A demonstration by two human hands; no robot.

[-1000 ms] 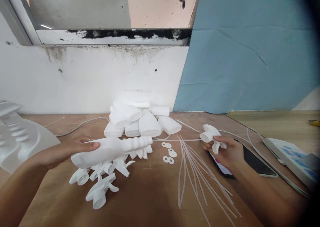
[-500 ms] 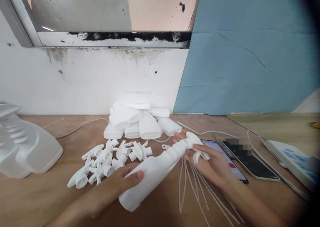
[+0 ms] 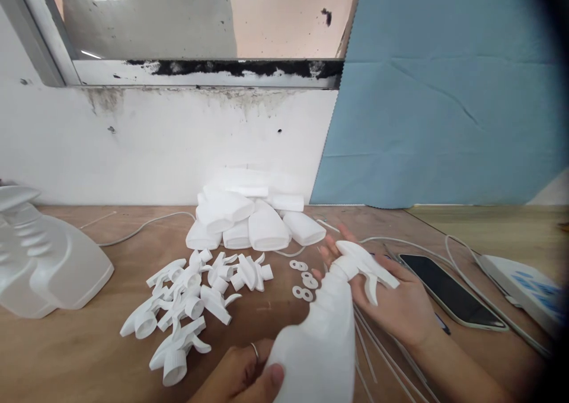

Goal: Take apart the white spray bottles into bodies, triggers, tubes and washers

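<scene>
A white spray bottle (image 3: 317, 344) leans up to the right, a trigger head (image 3: 358, 264) fitted on its neck. My left hand (image 3: 249, 373), a ring on one finger, grips the lower body with the thumb on the near side. Behind the trigger head lies my right hand (image 3: 391, 308), palm up and fingers spread, close to or touching the cap; I cannot tell which. Left of the bottle is a heap of loose white trigger heads (image 3: 182, 302). Several small white washers (image 3: 306, 281) lie between heap and bottle. Thin white tubes (image 3: 377, 344) are partly hidden under my right forearm.
White bottles (image 3: 267, 225) are piled against the wall. Bottles with heads fitted (image 3: 57, 261) stand at the far left. On the right are a phone (image 3: 453, 290), a white cable (image 3: 400, 238) and a white device with blue markings (image 3: 524, 284). A blue cloth (image 3: 444, 112) covers part of the wall.
The bottle has swung more upright and come nearer, its base dropping out of view. My right hand's fingers have opened from around the trigger head. More washers and trigger heads show.
</scene>
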